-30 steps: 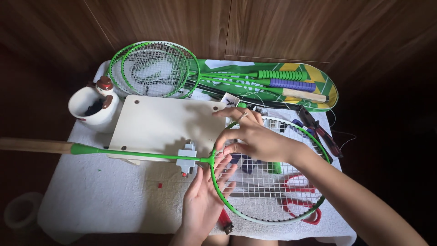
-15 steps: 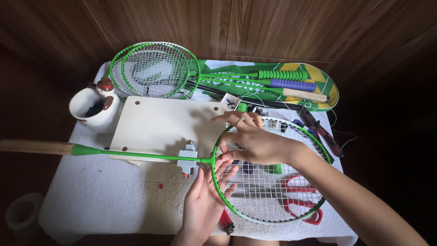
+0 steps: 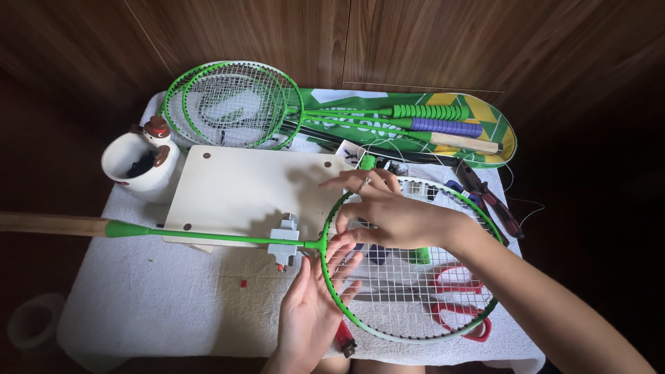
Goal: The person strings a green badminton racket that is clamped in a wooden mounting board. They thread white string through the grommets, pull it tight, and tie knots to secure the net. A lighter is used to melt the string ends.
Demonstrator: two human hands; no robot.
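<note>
Head view: dark bits in white cup (image 3: 138,166)

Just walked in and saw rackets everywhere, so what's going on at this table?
A person is working on the strings of a green badminton racket that lies flat on a pale board and a white cloth. The left hand is at the frame's lower left, fingers on the strings; the right hand lies on the upper strings. Other green rackets, red scissors, pliers and a white mug lie around.
</note>
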